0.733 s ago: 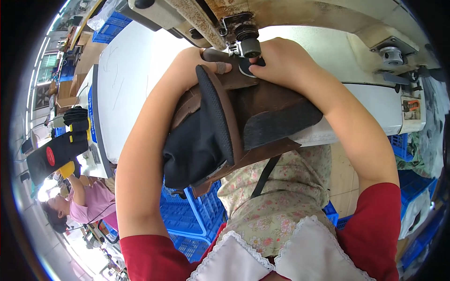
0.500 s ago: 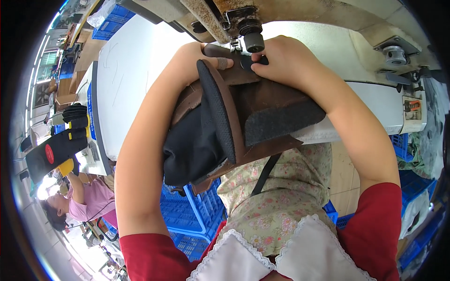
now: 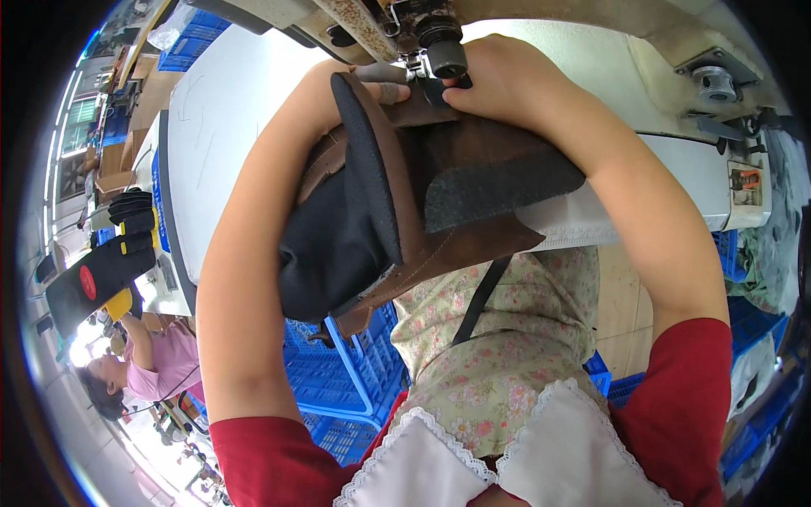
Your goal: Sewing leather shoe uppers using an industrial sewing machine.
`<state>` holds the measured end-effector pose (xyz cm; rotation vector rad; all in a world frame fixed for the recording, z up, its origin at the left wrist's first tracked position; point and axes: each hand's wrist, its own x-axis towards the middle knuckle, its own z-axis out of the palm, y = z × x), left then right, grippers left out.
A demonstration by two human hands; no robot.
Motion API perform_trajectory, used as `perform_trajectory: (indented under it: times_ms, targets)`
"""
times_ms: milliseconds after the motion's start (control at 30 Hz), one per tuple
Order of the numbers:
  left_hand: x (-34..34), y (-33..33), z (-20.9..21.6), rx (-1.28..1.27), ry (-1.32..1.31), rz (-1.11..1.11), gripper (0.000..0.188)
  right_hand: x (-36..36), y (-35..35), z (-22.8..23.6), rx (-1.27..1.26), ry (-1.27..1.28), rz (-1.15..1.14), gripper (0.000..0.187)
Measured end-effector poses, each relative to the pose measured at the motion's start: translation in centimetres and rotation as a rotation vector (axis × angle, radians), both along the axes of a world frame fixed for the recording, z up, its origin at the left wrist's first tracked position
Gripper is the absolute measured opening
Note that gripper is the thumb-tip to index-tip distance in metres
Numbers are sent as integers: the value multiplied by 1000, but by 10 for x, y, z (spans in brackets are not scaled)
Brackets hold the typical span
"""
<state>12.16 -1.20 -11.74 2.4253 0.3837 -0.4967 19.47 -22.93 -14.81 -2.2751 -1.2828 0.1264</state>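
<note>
A sewn piece of brown leather with black padded fabric (image 3: 338,241) lies bunched up at the front edge of a sewing machine's table; its exact kind I cannot tell. Its far edge is under the metal presser foot (image 3: 416,66). My left hand (image 3: 355,89) grips it left of the foot, the taped thumb lying on the leather and the other fingers hidden. On the other side, my right hand (image 3: 494,80) is closed on the far right edge, thumb beside a small black patch. A grey-black panel (image 3: 503,190) folds toward me over the leather.
The sewing machine's arm (image 3: 541,10) spans the far side above my hands. A white worktop (image 3: 224,127) extends left. Blue plastic crates (image 3: 338,372) stand below the table. Further left, a co-worker in pink (image 3: 165,363) handles a black and yellow piece (image 3: 101,283).
Both hands and the leather piece have moved a little farther from me, closer in under the presser foot. The whole view has also shifted slightly. The grips look unchanged.
</note>
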Motion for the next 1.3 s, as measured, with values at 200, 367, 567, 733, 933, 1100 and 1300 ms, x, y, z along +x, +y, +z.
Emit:
perform_trajectory:
  times_ms: [200,367,567,733,933,1100,1300]
  targets:
    - [2,-4,7,1,28,-33,61,4,3,-2,-14,2,-5,13]
    - [7,-4,8,-49,57,2,58,9,6,-2,-97,106,-99,33]
    - [3,4,-8,-217,-53,-12,46,3,7,9,-138,79,-62,36]
    - [1,-2,-1,-204,-1,91,48,4,5,12,-132,117,-46,31]
    - [4,0,-5,-129,-2,47,51,5,1,1,-38,109,-26,26]
    - [5,-5,2,-120,53,27,54,5,1,-2,-47,90,-24,24]
    - [2,-1,-2,-33,-76,-116,47,1,1,-10,-8,165,-82,23]
